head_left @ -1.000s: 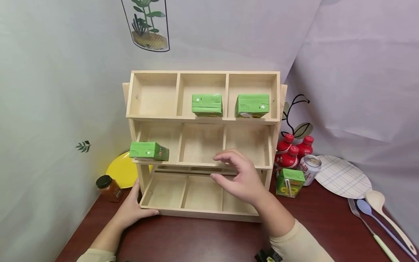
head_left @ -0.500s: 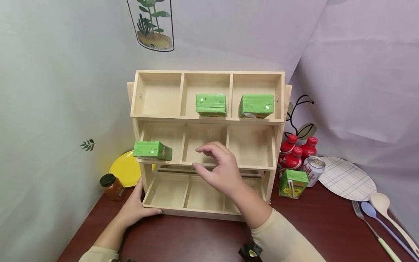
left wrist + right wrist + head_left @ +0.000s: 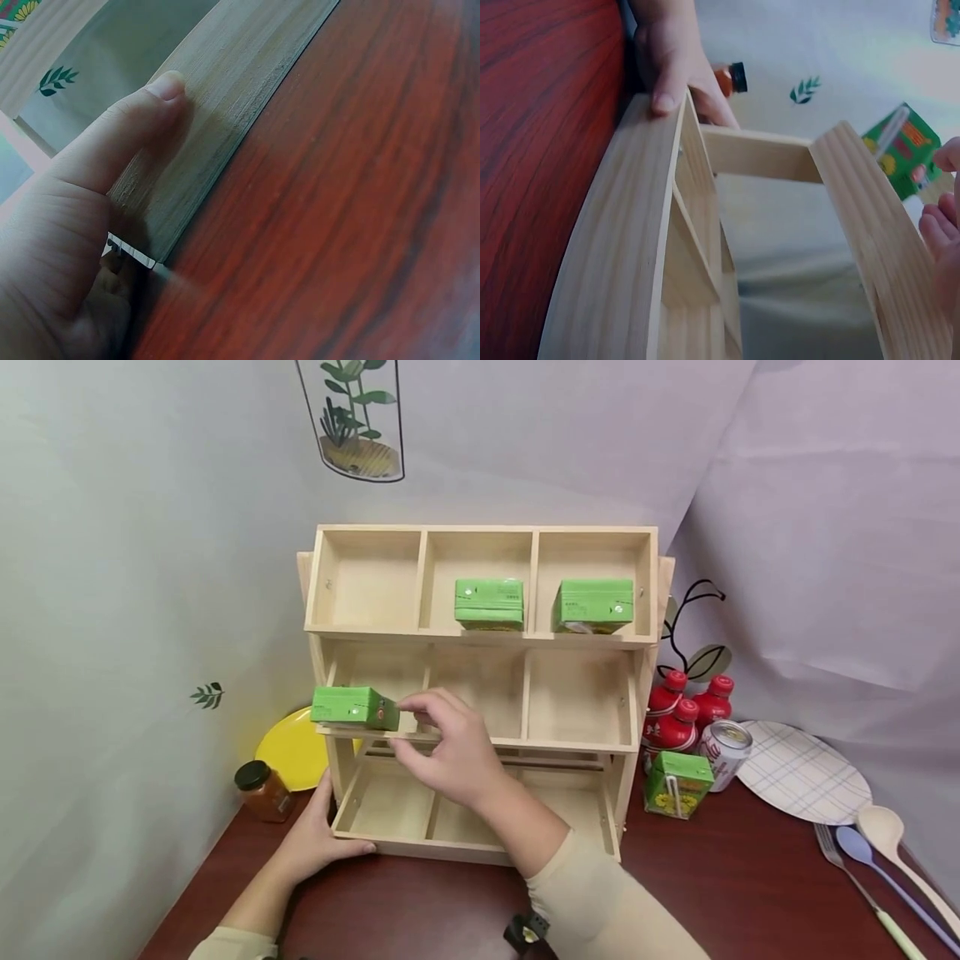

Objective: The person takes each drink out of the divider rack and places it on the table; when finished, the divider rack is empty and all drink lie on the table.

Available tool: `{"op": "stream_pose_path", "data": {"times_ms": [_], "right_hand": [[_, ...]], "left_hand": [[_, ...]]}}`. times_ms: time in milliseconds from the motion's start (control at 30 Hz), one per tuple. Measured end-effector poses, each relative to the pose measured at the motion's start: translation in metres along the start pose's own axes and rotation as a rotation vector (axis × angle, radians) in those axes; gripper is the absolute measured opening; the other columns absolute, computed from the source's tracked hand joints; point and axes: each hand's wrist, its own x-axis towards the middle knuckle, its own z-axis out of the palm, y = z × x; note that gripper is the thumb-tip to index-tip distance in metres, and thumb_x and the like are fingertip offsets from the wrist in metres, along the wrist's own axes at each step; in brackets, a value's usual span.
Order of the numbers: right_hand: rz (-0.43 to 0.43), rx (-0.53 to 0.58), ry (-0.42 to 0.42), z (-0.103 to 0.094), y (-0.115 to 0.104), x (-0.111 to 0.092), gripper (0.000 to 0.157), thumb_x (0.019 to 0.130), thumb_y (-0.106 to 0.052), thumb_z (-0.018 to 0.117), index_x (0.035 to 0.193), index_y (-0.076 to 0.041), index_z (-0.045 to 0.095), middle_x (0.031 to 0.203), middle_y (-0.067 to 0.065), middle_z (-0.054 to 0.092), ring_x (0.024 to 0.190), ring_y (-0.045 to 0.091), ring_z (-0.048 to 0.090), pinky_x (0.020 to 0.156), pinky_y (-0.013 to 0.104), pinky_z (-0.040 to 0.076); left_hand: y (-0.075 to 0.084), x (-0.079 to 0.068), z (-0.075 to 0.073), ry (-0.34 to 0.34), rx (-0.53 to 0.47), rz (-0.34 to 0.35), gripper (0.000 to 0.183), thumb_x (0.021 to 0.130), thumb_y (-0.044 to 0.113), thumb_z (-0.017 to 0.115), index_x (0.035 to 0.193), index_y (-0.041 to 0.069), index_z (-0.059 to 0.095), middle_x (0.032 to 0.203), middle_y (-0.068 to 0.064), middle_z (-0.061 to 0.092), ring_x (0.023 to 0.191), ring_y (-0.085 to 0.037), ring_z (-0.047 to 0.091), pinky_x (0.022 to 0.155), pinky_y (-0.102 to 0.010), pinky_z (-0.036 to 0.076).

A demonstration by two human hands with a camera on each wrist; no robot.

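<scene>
My left hand (image 3: 313,833) grips the lower left corner of a three-tier wooden shelf (image 3: 405,849). In the left wrist view its thumb (image 3: 166,85) presses on the bottom tray's front board, while the other fingers go round the side. A green drink carton (image 3: 352,706) leans in the left compartment of the middle tier, its top facing forward. My right hand (image 3: 457,752) is just right of this carton, thumb and fingers curved apart, holding nothing. In the right wrist view, the fingers appear at the right edge, close to the carton (image 3: 904,146).
Two more green cartons sit in the top tier, one in the middle (image 3: 489,603) and one at right (image 3: 594,603). Right of the shelf stand red bottles (image 3: 673,727), a can (image 3: 724,752), another carton (image 3: 678,785), a plate (image 3: 806,772) and utensils. A jar (image 3: 264,792) and yellow plate (image 3: 294,747) are left.
My right hand has moved left across the middle tier, from its right part to beside the left carton. My left hand stays on the shelf corner. The head view has shifted slightly.
</scene>
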Motion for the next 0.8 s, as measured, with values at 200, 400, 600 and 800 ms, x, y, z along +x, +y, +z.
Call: {"op": "stream_pose_path", "data": {"times_ms": [200,400,600,800], "right_hand": [[0.042,-0.072,-0.01,0.017,-0.002,0.007,0.047,0.079,-0.015,0.078,0.122,-0.006,0.061,0.119,0.003,0.063,0.111,0.011,0.057,0.095,0.021,0.043],[0.123,-0.159,0.009,0.026,-0.009,0.011,0.053,0.079,-0.025,0.081,0.126,-0.009,0.062,0.122,0.001,0.064,0.114,0.01,0.057,0.096,0.02,0.041],[0.204,-0.242,-0.024,0.033,-0.014,0.013,0.055,0.082,-0.034,0.078,0.13,-0.014,0.06,0.123,-0.003,0.063,0.112,0.008,0.058,0.094,0.019,0.043],[0.216,-0.371,-0.064,0.035,-0.017,0.015,0.06,0.081,-0.035,0.078,0.135,-0.019,0.057,0.121,-0.003,0.065,0.105,0.009,0.063,0.086,0.025,0.049]], "left_hand": [[0.0,0.0,0.002,-0.018,-0.013,-0.007,0.134,0.053,0.017,0.097,0.155,0.018,0.011,0.146,-0.015,0.034,0.125,-0.035,0.041,0.093,-0.019,0.039],[0.002,-0.001,0.001,-0.013,0.0,-0.014,0.134,0.053,0.018,0.097,0.156,0.022,0.011,0.147,-0.014,0.033,0.126,-0.033,0.04,0.094,-0.016,0.037],[-0.001,0.0,-0.002,-0.013,0.006,-0.013,0.134,0.053,0.018,0.097,0.155,0.022,0.011,0.146,-0.012,0.034,0.126,-0.032,0.04,0.093,-0.015,0.037],[0.0,0.0,-0.003,-0.012,0.007,-0.004,0.133,0.053,0.018,0.097,0.155,0.022,0.012,0.146,-0.013,0.034,0.125,-0.033,0.04,0.094,-0.016,0.036]]}}
